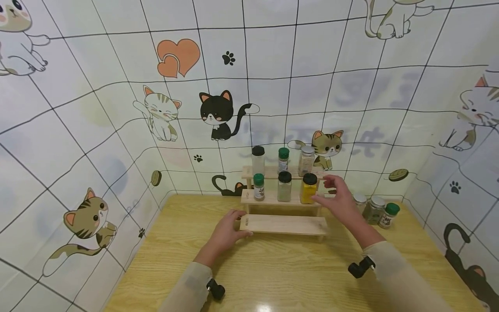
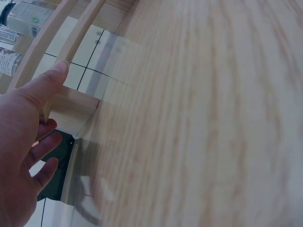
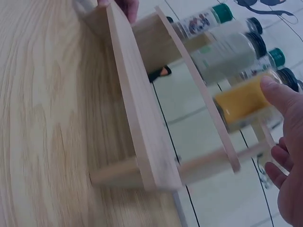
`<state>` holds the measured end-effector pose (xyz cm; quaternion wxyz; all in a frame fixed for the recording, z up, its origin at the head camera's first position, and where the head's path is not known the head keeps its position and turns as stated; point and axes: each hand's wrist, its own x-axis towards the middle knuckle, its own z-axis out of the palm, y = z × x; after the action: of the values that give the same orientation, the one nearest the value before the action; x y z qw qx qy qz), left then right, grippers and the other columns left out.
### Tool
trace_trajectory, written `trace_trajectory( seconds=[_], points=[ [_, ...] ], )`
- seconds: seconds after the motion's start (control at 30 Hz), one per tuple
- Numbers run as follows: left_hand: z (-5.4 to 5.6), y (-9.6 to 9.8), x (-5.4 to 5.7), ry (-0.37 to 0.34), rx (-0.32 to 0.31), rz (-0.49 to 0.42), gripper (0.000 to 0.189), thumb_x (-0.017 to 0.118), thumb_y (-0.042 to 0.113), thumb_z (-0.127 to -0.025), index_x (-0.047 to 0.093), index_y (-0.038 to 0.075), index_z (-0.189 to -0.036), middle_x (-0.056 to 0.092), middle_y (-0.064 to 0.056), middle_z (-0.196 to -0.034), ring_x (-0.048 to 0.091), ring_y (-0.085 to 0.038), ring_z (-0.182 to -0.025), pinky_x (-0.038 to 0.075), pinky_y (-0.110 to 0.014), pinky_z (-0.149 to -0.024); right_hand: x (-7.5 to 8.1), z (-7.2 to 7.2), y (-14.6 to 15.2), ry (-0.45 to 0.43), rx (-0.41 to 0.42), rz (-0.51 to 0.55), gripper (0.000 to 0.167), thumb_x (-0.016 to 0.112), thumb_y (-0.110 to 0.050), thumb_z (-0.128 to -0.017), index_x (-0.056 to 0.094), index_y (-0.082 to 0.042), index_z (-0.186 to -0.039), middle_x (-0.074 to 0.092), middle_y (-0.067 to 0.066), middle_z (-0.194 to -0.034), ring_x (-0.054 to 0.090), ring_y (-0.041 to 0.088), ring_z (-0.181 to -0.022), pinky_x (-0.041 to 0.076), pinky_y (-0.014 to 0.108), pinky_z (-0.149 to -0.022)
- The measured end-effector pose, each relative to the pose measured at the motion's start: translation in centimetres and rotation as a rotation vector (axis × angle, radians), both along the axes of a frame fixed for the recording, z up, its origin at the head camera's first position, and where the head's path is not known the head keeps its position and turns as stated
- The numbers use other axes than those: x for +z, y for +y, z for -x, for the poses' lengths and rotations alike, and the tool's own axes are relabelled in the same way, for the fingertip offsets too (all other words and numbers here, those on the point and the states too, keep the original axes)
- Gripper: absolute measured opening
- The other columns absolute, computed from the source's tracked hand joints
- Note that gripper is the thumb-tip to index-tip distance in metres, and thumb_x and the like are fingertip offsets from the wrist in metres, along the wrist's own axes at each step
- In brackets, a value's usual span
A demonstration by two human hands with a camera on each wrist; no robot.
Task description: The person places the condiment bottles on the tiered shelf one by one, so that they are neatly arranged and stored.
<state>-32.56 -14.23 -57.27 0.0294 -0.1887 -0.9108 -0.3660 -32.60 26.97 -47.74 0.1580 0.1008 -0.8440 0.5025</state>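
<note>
A three-tier wooden spice rack (image 1: 283, 224) stands on the table. My left hand (image 1: 227, 232) grips the left end of its lowest tier; in the left wrist view the thumb (image 2: 54, 78) lies along the tier's edge. My right hand (image 1: 340, 203) is at the right end of the middle tier, thumb touching a black-capped jar of yellow spice (image 1: 309, 189), the other fingers loosely bent beside the rack. Left of that jar stand a black-capped jar with pale contents (image 1: 284, 188) and a small green-capped jar (image 1: 259, 188). The lowest tier bears no jars.
The top tier holds a black-capped clear jar (image 1: 258, 161), a green-capped jar (image 1: 283, 161) and a silver-capped jar (image 1: 306, 161). Right of the rack, two silver-capped jars (image 1: 374, 211) and a green-capped jar (image 1: 388, 216) stand on the table (image 1: 273, 273). A cat-printed sheet hangs behind.
</note>
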Motion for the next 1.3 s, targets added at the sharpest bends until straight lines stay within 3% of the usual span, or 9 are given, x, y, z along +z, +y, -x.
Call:
trace_trajectory(
  seconds=[0.3, 0.57, 0.87, 1.13, 1.3],
  points=[
    [0.2, 0.0, -0.3, 0.005, 0.000, 0.005, 0.075, 0.093, 0.044, -0.091, 0.063, 0.014, -0.152, 0.062, -0.003, -0.146, 0.063, -0.027, -0.134, 0.053, -0.052, -0.112, 0.6, -1.1, 7.0, -0.033, -0.070, -0.245, 0.088, 0.090, -0.030, -0.098, 0.040, 0.008, -0.160, 0.046, 0.033, -0.152, 0.044, 0.053, -0.139, 0.040, 0.071, -0.110],
    [0.2, -0.1, -0.3, 0.004, -0.006, 0.005, 0.076, 0.093, 0.046, -0.091, 0.062, 0.014, -0.153, 0.062, -0.003, -0.146, 0.063, -0.027, -0.134, 0.052, -0.053, -0.112, -0.4, -0.6, 11.2, -0.076, -0.025, -0.358, 0.087, 0.086, -0.031, -0.101, 0.038, 0.009, -0.162, 0.042, 0.039, -0.157, 0.038, 0.060, -0.144, 0.040, 0.077, -0.105],
    [0.1, 0.0, 0.0, -0.004, -0.006, -0.012, 0.076, 0.094, 0.045, -0.090, 0.063, 0.013, -0.152, 0.063, -0.003, -0.144, 0.063, -0.028, -0.133, 0.053, -0.053, -0.111, -1.9, 1.6, 14.3, -0.076, 0.061, -0.500, 0.081, 0.089, -0.029, -0.098, 0.048, 0.009, -0.157, 0.052, 0.039, -0.150, 0.049, 0.059, -0.136, 0.046, 0.075, -0.101],
    [0.0, 0.0, 0.1, -0.006, -0.007, -0.016, 0.076, 0.094, 0.044, -0.090, 0.063, 0.013, -0.151, 0.063, -0.004, -0.145, 0.063, -0.028, -0.134, 0.052, -0.054, -0.112, -1.8, 2.0, 15.1, -0.193, 0.115, -0.535, 0.080, 0.089, -0.027, -0.098, 0.049, 0.005, -0.158, 0.060, 0.036, -0.143, 0.060, 0.055, -0.127, 0.054, 0.069, -0.093],
    [0.1, 0.1, 0.0, 0.001, -0.005, -0.008, 0.075, 0.095, 0.043, -0.090, 0.063, 0.013, -0.151, 0.063, -0.004, -0.145, 0.062, -0.028, -0.134, 0.052, -0.054, -0.113, -1.7, 2.1, 15.2, -0.215, 0.115, -0.558, 0.071, 0.088, -0.026, -0.098, 0.055, 0.005, -0.153, 0.064, 0.033, -0.138, 0.063, 0.053, -0.123, 0.056, 0.065, -0.090]
  ],
)
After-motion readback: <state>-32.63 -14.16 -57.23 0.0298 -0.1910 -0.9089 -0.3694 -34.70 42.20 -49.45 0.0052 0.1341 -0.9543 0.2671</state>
